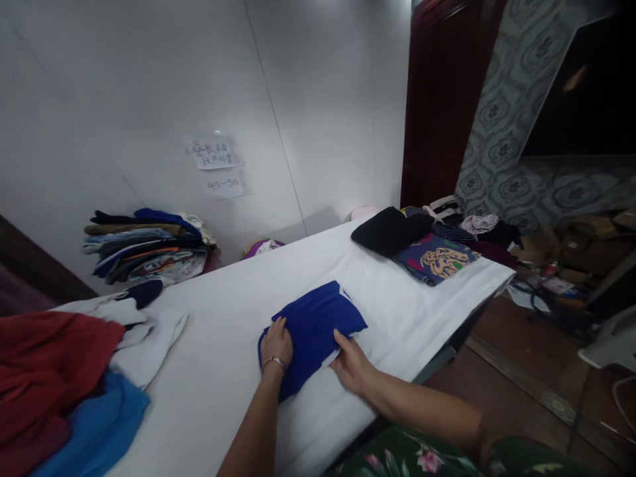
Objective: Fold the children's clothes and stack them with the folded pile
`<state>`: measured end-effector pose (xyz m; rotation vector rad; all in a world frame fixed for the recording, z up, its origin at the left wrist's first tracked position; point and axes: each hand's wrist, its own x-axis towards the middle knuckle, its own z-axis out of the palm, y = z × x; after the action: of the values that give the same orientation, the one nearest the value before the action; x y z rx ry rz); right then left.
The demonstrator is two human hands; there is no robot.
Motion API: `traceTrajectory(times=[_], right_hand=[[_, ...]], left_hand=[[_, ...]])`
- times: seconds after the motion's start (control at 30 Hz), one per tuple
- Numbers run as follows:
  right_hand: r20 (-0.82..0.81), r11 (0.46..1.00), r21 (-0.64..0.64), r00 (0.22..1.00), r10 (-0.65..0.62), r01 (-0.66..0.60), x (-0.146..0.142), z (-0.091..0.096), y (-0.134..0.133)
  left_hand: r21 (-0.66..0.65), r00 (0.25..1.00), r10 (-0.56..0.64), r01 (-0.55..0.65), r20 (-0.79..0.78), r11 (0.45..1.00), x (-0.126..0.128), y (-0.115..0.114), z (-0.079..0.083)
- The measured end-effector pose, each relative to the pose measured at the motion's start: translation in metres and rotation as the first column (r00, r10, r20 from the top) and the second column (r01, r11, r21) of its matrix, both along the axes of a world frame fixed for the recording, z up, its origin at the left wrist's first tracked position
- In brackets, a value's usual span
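White-panelled wall rises ahead of me, with two handwritten paper notes (216, 162) taped to it, one reading "45-50", and a dark red door (442, 99) stands beyond the far end of the white-covered table (209, 404). A royal-blue garment (313, 334), folded into a rough rectangle, lies on the table's near half, angled slightly and under both my hands. My left hand (277, 344) rests flat on it, fingers together and pressing down, a metal bangle (274, 362) at the wrist. My right hand (352, 364) is at its lower right edge, the thumb on top and the fingers curled under, pinching the cloth (a pale layer shows just beside my thumb). A heap of red, light-blue and white clothes (64, 377) sits to my left on the table, well apart from my hands. Folded clothes (146, 245) are stacked against the wall, and a black garment (390, 230) lies on a navy printed one (437, 262) at the table's far end. My floral sleeve (407, 454) shows below.
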<state>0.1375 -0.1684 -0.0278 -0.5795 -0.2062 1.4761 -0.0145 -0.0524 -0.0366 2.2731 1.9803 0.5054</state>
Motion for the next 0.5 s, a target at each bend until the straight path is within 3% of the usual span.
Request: traceTrajectory(times=[0.23,0.4,0.5], right_hand=[[0.025,0.994,-0.106,0.999,-0.022,0.024,0.007,-0.006,0.002],[0.146,0.990,-0.141,0.989,0.003,0.018,0.037,-0.005,0.010],[0.254,0.979,-0.181,0.966,-0.041,0.090,0.057,-0.006,0.013]], left_hand=[[-0.054,0.998,0.030,-0.026,0.063,0.998,0.008,-0.010,0.011],[-0.143,0.990,0.103,-0.089,0.093,0.986,0.022,-0.027,0.019],[-0.190,0.994,0.056,-0.037,0.097,0.981,0.028,-0.041,0.021]])
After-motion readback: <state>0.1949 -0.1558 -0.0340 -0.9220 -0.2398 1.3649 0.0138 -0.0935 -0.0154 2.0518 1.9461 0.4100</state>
